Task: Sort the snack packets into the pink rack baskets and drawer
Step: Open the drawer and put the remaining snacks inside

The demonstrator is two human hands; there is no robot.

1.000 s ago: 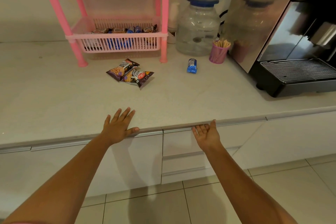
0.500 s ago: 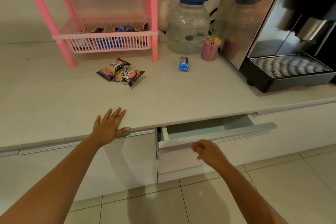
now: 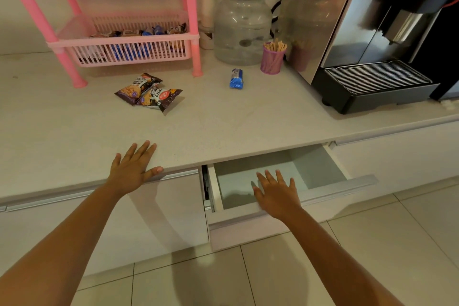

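Two dark peanut packets (image 3: pixel 139 87) (image 3: pixel 162 98) lie overlapping on the counter in front of the pink rack (image 3: pixel 193 20). A small blue packet (image 3: pixel 236 79) lies to their right. The rack's lower basket (image 3: pixel 129 53) holds several packets. Below the counter a white drawer (image 3: pixel 335 187) stands pulled out, and the part I can see is bare inside. My left hand (image 3: pixel 133 169) rests flat on the counter edge, fingers spread. My right hand (image 3: pixel 275 194) hovers over the drawer's front rim, fingers apart, holding nothing.
A clear water jug (image 3: pixel 242 30) and a purple cup of wooden sticks (image 3: pixel 272 59) stand behind the blue packet. A steel coffee machine (image 3: pixel 372 45) with a black drip tray fills the right of the counter. Tiled floor lies below the cabinets.
My right hand pulled the drawer out from shut, then let go of its front and now hovers over it. My left hand stayed on the counter edge.
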